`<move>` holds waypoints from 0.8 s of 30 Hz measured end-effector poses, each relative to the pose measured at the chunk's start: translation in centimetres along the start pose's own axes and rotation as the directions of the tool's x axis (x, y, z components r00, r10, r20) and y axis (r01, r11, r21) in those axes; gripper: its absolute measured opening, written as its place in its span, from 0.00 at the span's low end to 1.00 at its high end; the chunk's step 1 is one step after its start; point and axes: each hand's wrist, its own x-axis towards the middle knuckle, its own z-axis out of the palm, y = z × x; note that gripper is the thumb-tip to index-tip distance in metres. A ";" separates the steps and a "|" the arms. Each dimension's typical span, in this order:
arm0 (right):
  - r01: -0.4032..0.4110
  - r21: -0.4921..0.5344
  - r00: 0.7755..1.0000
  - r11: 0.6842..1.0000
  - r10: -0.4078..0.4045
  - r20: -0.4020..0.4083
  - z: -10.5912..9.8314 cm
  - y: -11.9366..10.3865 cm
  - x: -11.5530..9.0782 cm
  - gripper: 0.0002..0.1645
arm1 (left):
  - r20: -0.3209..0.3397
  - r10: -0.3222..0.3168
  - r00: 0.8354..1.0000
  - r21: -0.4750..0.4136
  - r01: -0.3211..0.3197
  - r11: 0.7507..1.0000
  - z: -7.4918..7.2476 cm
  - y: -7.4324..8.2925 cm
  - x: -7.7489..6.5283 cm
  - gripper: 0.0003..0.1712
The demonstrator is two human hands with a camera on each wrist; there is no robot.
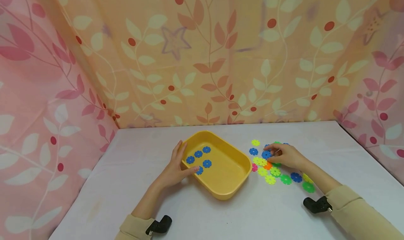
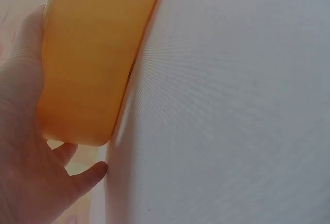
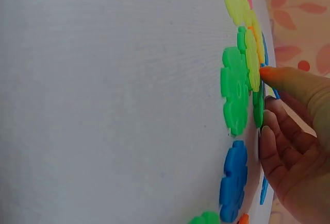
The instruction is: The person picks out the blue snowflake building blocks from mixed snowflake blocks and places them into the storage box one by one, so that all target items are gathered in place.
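Observation:
A yellow plastic basin stands on the table with several blue snowflake discs lying toward its left end. My left hand grips the basin's left end, the thumb over the near rim and the fingers along the outside; the left wrist view shows the palm beside the basin's wall. To the right of the basin, my right hand pinches a blue snowflake disc over the loose pile. In the right wrist view the thumb and fingers partly hide that disc.
Around the right hand lie loose discs: yellow, green, dark blue, orange and pink. A green disc is under the right forearm. Floral cloth hangs behind the table and at both sides.

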 end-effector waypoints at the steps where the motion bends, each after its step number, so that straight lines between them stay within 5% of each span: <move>1: 0.000 -0.001 1.000 1.000 0.000 0.001 0.0 0.0 0.0 0.26 | 0.000 -0.001 1.000 0.001 0.001 1.000 0.0 0.0 0.0 0.61; 10: -0.011 0.005 1.000 1.000 0.011 -0.007 0.1 0.0 -0.1 0.24 | 0.015 -0.034 0.999 -0.004 0.034 0.999 0.0 0.0 0.1 0.61; 24: -0.044 0.036 0.998 0.998 0.046 -0.053 -0.3 -1.8 0.4 0.29 | 0.008 0.006 1.000 -0.008 -0.006 1.000 -0.1 0.0 -0.1 0.61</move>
